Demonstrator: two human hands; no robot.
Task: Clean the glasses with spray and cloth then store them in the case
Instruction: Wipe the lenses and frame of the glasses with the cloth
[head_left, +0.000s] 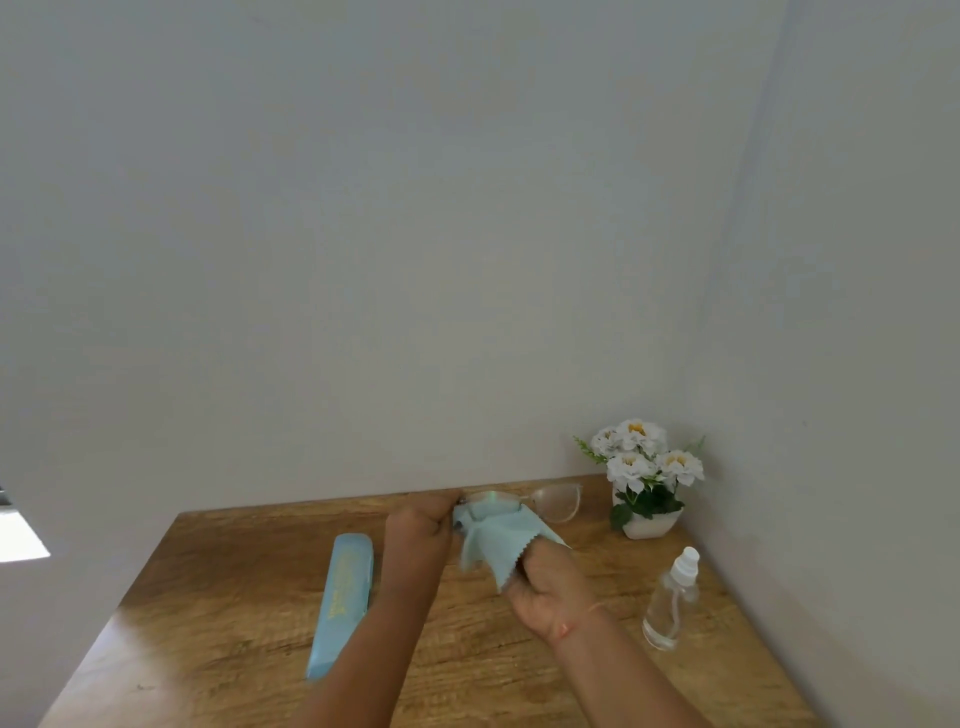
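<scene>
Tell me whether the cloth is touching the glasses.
Touching. The head view shows the cloth draped over one lens of the glasses, which the left hand holds while the right hand grips the cloth.

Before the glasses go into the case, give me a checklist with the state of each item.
1. Glasses held: ok, left hand grips one end.
2. Cloth on lens: ok, right hand presses it on the left-hand lens.
3. Other lens wiped: cannot tell.
4. Case open: not ok, it lies closed on the table.
5. Spray bottle clear of hands: ok, upright at right.
</scene>
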